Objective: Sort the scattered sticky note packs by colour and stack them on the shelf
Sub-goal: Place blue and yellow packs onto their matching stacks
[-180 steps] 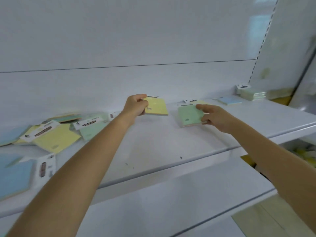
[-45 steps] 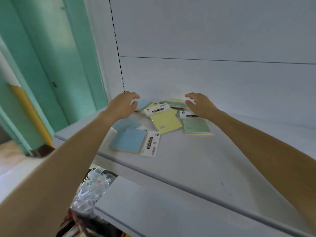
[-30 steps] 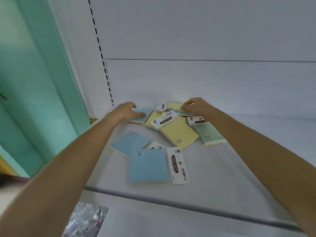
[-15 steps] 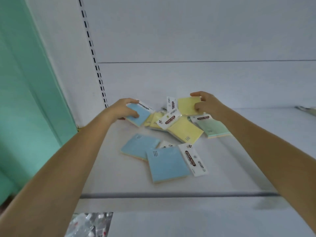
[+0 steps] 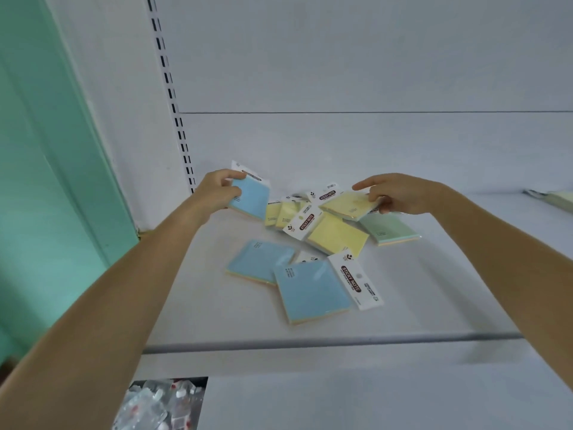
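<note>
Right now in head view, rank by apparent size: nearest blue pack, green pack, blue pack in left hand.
1. Nearest blue pack, largest, though closeness inflates it.
2. Green pack, partly covered.
3. Blue pack in left hand.
2 versus 3 unsure.

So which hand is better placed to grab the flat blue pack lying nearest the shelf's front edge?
Left, probably. The left hand already holds a blue sticky note pack, so colours match; the right hand holds a yellow pack. Front blue pack lies roughly between them.

Pale pack (image 5: 558, 198) at far right is cut off by frame edge; clear packets (image 5: 161, 405) below shelf (image 5: 217, 321) are blurred, partly hidden; small print on pack labels (image 5: 356, 282) is illegible.
</note>
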Tool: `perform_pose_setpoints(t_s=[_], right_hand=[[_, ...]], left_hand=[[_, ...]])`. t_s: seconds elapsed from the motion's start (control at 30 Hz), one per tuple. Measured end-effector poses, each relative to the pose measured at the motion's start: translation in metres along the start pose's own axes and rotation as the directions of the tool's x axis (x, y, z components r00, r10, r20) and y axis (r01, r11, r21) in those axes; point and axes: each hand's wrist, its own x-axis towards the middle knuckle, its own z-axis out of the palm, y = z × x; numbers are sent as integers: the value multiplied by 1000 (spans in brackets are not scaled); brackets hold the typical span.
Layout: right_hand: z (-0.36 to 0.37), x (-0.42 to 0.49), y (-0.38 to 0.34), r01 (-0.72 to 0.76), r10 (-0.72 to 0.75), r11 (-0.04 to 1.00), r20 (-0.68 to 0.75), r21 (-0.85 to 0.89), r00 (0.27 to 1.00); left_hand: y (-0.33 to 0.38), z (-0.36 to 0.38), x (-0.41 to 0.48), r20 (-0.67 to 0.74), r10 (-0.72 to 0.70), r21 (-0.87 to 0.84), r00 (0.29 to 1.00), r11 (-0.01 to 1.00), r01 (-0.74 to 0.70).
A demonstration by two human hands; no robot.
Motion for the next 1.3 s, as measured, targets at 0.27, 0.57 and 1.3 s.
perform_pose_setpoints(t_s=[0.27,0.57,1.3], right_hand=[[0,-24,20,-52,56,997,-62,64,996],[-42,-71,68,107,-10,943,-295,314,955],[-294,-225,245,174,40,924,-541,339,840]], left_hand=[[7,27,4,-65,186,-87,980,978,-191],[52,80,8,-69,329,54,942,944,-325],[208,432,-86,92,257,-228,962,946,-231]])
